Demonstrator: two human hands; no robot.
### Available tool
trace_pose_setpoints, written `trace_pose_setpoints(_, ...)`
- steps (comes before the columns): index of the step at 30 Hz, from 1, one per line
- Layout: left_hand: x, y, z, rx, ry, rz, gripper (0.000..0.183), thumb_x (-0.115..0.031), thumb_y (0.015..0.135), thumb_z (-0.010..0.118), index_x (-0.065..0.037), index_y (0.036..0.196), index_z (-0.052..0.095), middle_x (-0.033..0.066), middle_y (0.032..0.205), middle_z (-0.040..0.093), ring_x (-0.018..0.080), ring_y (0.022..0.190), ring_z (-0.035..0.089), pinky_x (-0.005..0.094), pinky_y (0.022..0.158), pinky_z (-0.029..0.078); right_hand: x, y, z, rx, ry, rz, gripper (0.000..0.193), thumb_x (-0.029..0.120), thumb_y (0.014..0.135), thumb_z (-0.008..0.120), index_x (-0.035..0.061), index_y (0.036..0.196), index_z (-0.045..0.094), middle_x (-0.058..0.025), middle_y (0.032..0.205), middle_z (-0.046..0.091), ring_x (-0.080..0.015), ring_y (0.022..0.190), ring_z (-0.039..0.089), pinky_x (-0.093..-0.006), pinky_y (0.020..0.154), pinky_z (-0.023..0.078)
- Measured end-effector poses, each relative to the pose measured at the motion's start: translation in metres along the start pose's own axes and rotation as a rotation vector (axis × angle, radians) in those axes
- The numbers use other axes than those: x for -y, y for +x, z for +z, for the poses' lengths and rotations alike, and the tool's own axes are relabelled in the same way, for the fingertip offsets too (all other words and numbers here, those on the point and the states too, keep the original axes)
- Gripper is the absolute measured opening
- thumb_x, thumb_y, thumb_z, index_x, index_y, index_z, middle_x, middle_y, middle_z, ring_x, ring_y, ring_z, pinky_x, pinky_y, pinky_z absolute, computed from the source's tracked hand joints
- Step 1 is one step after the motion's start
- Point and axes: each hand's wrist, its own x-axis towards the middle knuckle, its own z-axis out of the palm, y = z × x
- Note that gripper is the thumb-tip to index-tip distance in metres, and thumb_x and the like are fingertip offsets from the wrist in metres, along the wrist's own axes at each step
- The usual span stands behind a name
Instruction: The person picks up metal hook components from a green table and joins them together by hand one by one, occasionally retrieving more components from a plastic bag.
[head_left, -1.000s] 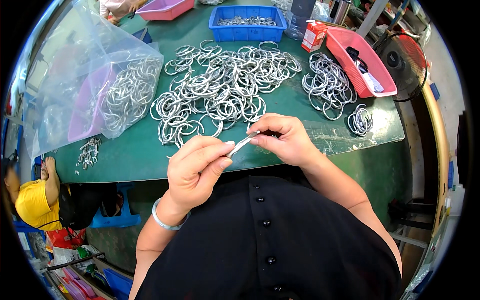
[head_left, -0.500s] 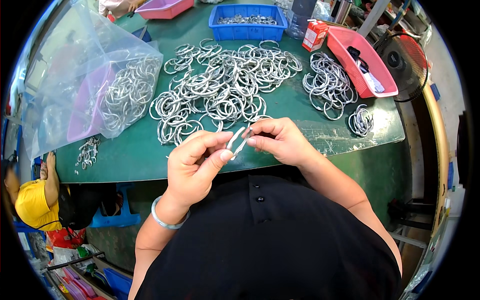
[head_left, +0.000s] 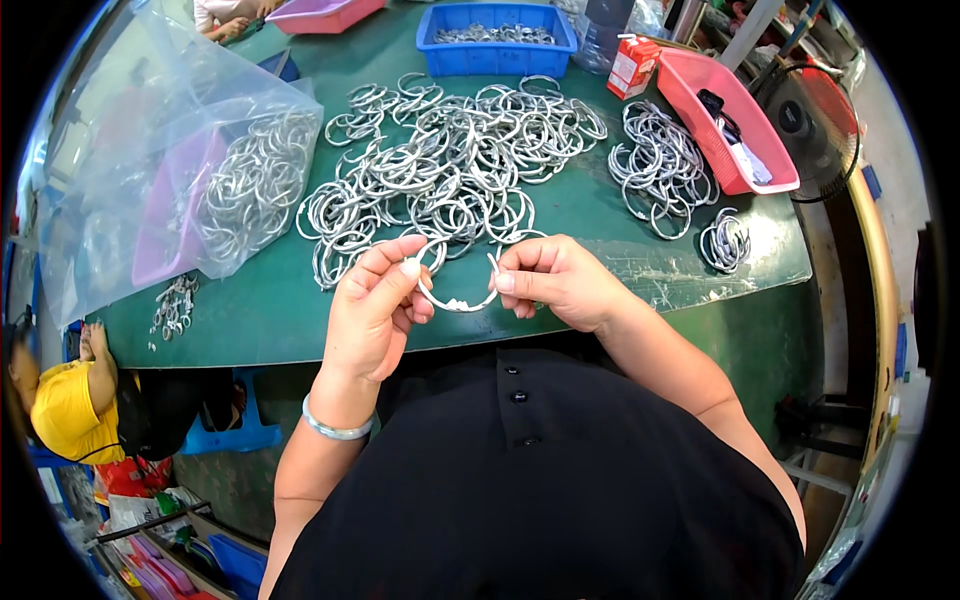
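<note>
Between my two hands is an open silver bangle [head_left: 458, 304], its gap facing away from me and its curved, ornamented side toward me. My left hand [head_left: 377, 303] pinches one end with thumb and fingers. At the other end, my right hand [head_left: 550, 280] grips it between thumb and forefinger. Just beyond lies a big heap of silver bangles [head_left: 450, 155] on the green table [head_left: 250, 325]. A smaller pile of bangles [head_left: 660, 165] is on the right, with a small cluster of bangles [head_left: 725, 243] nearer the table edge.
A clear plastic bag [head_left: 130, 130] with bangles covers the left side, near small rings [head_left: 177, 308]. At the back stand a blue bin [head_left: 497, 60], a bottle [head_left: 603, 35] and a red carton [head_left: 632, 67]. A pink basket [head_left: 745, 180] and fan [head_left: 800, 125] are right. Another person [head_left: 70, 408] sits left.
The bangle has turned from edge-on to showing its round opening. My left hand has swung left and more upright, farther from my right hand, which has barely moved.
</note>
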Motion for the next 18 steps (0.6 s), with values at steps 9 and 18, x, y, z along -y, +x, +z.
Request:
trace_pose_setpoints(9, 0.007, 0.0073, -0.0087, 0.04, -0.117, -0.069, 0.021, -0.009, 0.085, 0.05, 0.0, 0.104, 0.052, 0.0036, 0.072, 0.056, 0.007, 0.055, 0.05, 0.02, 0.051, 0.042, 0.0005, 0.0019, -0.0003, 0.005, 0.025, 0.014, 0.016, 0.02, 0.081, 0.06, 0.0043, 0.077, 0.059, 0.0005, 0.064, 0.056, -0.006, 0.056, 0.05, -0.0193, 0.051, 0.041)
trace_pose_setpoints(18, 0.0097, 0.0069, -0.0101, 0.035, -0.137, -0.129, 0.022, -0.009, 0.085, 0.047, 0.0, 0.105, 0.051, 0.0043, 0.071, 0.055, 0.0074, 0.053, 0.049, 0.0198, 0.049, 0.04, -0.0033, 0.0032, 0.0007, 0.0, 0.023, 0.016, 0.017, 0.02, 0.081, 0.06, 0.0043, 0.076, 0.059, 0.0004, 0.064, 0.056, -0.0058, 0.055, 0.05, -0.0191, 0.05, 0.04)
